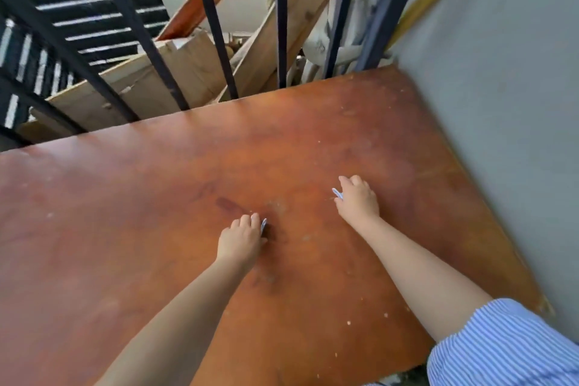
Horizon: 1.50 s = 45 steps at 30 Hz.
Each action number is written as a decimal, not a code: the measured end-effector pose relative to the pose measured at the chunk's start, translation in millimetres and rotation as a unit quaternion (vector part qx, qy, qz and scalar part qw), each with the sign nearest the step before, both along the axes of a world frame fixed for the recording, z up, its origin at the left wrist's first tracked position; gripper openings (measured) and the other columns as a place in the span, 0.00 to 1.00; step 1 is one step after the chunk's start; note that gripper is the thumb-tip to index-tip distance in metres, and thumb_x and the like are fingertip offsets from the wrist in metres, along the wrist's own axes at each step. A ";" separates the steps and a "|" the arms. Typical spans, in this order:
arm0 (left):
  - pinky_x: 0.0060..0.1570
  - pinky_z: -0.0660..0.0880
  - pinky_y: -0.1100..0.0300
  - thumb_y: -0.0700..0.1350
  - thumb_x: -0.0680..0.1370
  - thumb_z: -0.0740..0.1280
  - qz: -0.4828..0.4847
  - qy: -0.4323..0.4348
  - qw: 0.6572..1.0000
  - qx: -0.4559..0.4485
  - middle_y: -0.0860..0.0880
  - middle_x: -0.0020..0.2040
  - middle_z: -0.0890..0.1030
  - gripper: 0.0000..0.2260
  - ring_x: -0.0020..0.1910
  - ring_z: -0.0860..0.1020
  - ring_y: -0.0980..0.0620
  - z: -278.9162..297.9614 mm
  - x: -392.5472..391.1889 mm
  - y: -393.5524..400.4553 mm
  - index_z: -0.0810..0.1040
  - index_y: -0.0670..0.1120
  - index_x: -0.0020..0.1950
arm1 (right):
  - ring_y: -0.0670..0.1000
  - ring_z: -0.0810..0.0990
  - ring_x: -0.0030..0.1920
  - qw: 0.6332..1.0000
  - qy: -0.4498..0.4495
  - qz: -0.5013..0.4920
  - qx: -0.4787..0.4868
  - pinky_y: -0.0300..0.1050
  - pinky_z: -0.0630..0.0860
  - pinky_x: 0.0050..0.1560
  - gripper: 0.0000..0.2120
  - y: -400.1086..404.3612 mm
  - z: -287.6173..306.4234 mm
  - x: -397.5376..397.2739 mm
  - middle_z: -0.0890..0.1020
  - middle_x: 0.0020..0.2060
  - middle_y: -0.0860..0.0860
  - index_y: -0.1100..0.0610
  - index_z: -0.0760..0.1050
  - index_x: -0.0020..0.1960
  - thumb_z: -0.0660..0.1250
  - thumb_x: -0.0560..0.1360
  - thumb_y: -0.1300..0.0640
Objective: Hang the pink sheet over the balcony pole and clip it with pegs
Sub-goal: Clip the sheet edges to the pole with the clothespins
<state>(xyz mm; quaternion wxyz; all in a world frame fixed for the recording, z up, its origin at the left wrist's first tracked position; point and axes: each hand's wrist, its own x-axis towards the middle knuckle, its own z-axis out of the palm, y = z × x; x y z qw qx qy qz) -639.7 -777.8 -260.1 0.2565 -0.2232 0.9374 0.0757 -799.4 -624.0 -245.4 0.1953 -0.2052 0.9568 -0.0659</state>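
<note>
Two bare arms reach out over a big brown board (156,197) that lies flat like a table. The left hand (241,238) rests on the board near the middle, with its fingers curled around a small pale blue peg (263,225). Only the tip of that peg sticks out. The right hand (358,197) is a bit farther and to the right. Its fingers are curled too, and they pinch another pale blue peg (337,194) that pokes out on the left of the hand. The two hands are apart. A blue striped sleeve (507,345) shows at the near right. A grey wall (501,103) stands on the right of the board. Black bars (283,16) stand at the far edge, with wood planks (300,9) piled behind them. The pink sheet is not in the picture.
</note>
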 end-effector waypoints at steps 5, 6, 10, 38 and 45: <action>0.54 0.71 0.51 0.45 0.80 0.56 -0.031 0.038 0.996 0.068 0.43 0.63 0.71 0.19 0.61 0.72 0.42 3.9 -8.7 -14.3 0.59 0.43 0.69 | 0.59 0.72 0.59 0.998 -0.017 -0.040 -0.042 0.48 0.69 0.57 0.20 9.1 4.3 25.3 0.75 0.58 0.56 0.57 0.66 0.65 0.61 0.73 0.60; 0.54 0.71 0.51 0.45 0.80 0.56 -0.037 0.049 0.994 0.092 0.42 0.63 0.71 0.19 0.61 0.72 0.41 6.5 -12.5 -15.1 0.59 0.43 0.70 | 0.59 0.73 0.58 0.997 -0.018 -0.056 -0.057 0.48 0.70 0.56 0.19 14.3 7.2 34.7 0.75 0.58 0.56 0.58 0.67 0.64 0.61 0.73 0.60; 0.52 0.73 0.48 0.50 0.79 0.58 -0.047 0.075 0.981 0.170 0.41 0.60 0.71 0.18 0.57 0.75 0.38 20.5 -19.7 -13.6 0.65 0.43 0.65 | 0.60 0.75 0.54 0.985 -0.010 -0.134 -0.112 0.50 0.74 0.52 0.16 28.2 17.1 76.1 0.76 0.54 0.59 0.62 0.71 0.59 0.63 0.72 0.61; 0.46 0.70 0.55 0.47 0.79 0.57 0.691 0.127 0.709 0.052 0.40 0.56 0.77 0.09 0.54 0.76 0.41 96.7 511.9 208.0 0.71 0.41 0.48 | 0.57 0.74 0.56 0.631 -0.145 0.756 -0.094 0.46 0.68 0.53 0.13 -46.1 83.4 501.7 0.78 0.52 0.60 0.64 0.74 0.52 0.67 0.70 0.59; 0.57 0.71 0.53 0.44 0.78 0.56 0.858 0.152 0.490 -0.019 0.38 0.60 0.74 0.13 0.60 0.74 0.41 104.5 665.2 485.7 0.71 0.38 0.58 | 0.59 0.75 0.53 0.354 -0.125 0.927 -0.025 0.47 0.70 0.48 0.13 147.2 103.1 741.5 0.78 0.52 0.61 0.64 0.74 0.52 0.66 0.70 0.59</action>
